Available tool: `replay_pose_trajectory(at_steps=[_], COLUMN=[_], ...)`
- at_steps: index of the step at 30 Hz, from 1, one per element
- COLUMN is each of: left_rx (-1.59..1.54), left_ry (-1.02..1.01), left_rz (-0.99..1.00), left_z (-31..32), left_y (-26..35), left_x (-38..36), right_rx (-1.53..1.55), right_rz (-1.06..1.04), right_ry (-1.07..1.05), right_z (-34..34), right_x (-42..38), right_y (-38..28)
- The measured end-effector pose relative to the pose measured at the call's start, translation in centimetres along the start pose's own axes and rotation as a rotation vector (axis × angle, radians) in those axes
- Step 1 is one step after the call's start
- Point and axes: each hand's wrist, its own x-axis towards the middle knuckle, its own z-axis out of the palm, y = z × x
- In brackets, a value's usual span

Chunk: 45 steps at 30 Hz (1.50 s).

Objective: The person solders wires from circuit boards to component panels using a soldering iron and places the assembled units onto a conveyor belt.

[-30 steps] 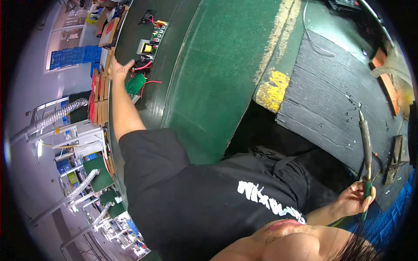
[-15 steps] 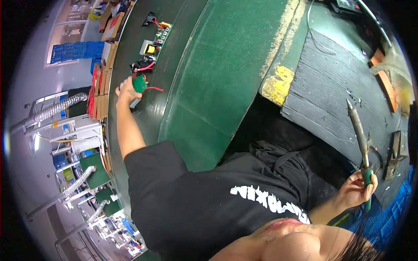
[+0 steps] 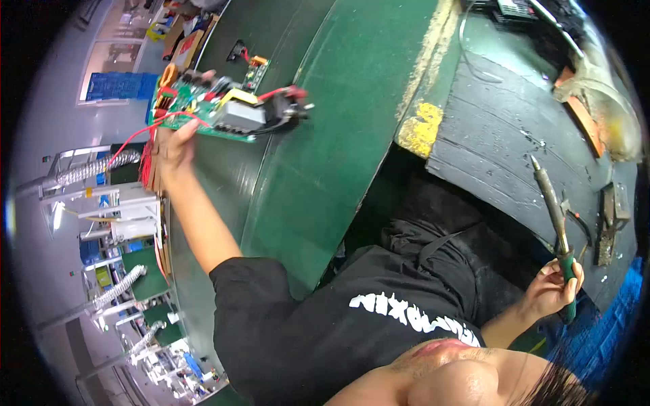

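Note:
My left hand (image 3: 177,150) grips a green circuit board (image 3: 203,116) by its edge, with the thumb on the near side, and holds it raised above the dark belt-like strip (image 3: 223,169). The board carries black, yellow and grey components, with red wires hanging off it; its right end is blurred. In my right hand (image 3: 552,291) is a soldering iron (image 3: 550,193), held by its green handle. The iron's tip points up over the grey work board (image 3: 501,128), apart from the circuit board. Behind the raised board, another small circuit board (image 3: 255,73) lies on the strip.
A green mat (image 3: 338,115) with a worn yellow patch (image 3: 421,130) lies between my hands. Right of the iron are a metal block (image 3: 613,213), an orange-brown bar (image 3: 583,125) and a cloudy hose (image 3: 606,101). Cardboard boxes (image 3: 186,51) line the strip's far edge.
My left hand has lifted the circuit board off the strip and turned it, so its components now face me. The soldering iron stays in my right hand, nearly unmoved.

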Motion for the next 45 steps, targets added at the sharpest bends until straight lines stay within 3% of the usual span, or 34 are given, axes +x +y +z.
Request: replay_pose_trajectory(at_steps=[3,6,7,9,11,13,15,17,19,20,21,23,24,25,27,29,33,37,41,45], left_rx=[-0.279,-0.399,-0.354,-0.292,0.100,0.180,0.291,0.350,0.346,0.426,0.501,0.677,0.756,0.787,0.561,0.951,0.951,1.104,1.058,0.896], left_ry=[-0.327,-0.727,-0.759,-1.068,-1.449,-1.467,-1.619,-1.762,-1.768,-1.752,-1.724,-1.571,-1.508,-1.431,-1.224,-0.784,-0.364,-0.366,-0.153,-0.341], left_rz=[0.132,0.088,0.052,0.089,0.391,-0.080,0.040,0.031,-0.094,0.068,0.004,0.105,0.059,0.233,0.655,0.870,0.875,0.642,0.722,0.794], left_z=[7.2,13.8,16.5,20.5,24.6,27.8,31.4,34.3,35.7,36.3,36.5,36.7,36.7,36.2,34.6,34.6,32.9,33.6,32.5,31.3], left_y=[-0.3,0.0,0.5,-0.1,2.0,3.0,3.5,2.2,0.8,0.7,0.9,1.2,1.6,2.4,1.8,2.6,5.6,2.4,-0.6,-0.2], left_x=[5.4,11.0,11.6,14.0,16.9,15.7,15.8,16.0,15.4,14.8,14.1,12.6,11.8,11.1,11.3,10.1,5.2,0.0,0.8,3.6], right_rx=[0.007,0.014,0.022,0.017,0.033,0.051,0.044,0.028,0.014,0.010,0.010,0.009,0.010,0.008,0.029,0.012,0.000,0.012,0.028,0.050], right_rz=[-0.032,-0.100,-0.109,-0.144,-0.163,-0.179,-0.145,-0.145,-0.136,-0.134,-0.135,-0.135,-0.135,-0.120,-0.115,-0.108,-0.083,-0.091,-0.083,-0.071], right_ry=[-0.018,0.037,0.009,0.031,0.082,0.122,0.105,0.155,0.196,0.186,0.177,0.217,0.251,0.259,0.162,0.157,0.170,0.161,0.158,0.137], right_z=[0.2,-0.5,-0.3,0.1,0.5,0.4,0.2,-0.3,-0.8,-1.1,-1.4,-1.7,-1.8,-1.9,-1.9,-2.0,-2.1,-2.5,-2.5,-2.8], right_x=[-0.6,-1.7,-1.8,-2.1,-2.3,-2.4,-2.3,-2.3,-2.2,-2.0,-1.8,-1.5,-1.4,-1.1,-0.2,0.2,0.7,1.0,0.8,0.5], right_y=[-1.3,-1.8,-2.0,-1.8,-1.7,-1.7,-1.9,-1.8,-2.0,-2.1,-2.1,-1.9,-1.9,-1.8,-1.8,-1.7,-1.9,-1.8,-1.7,-2.2])
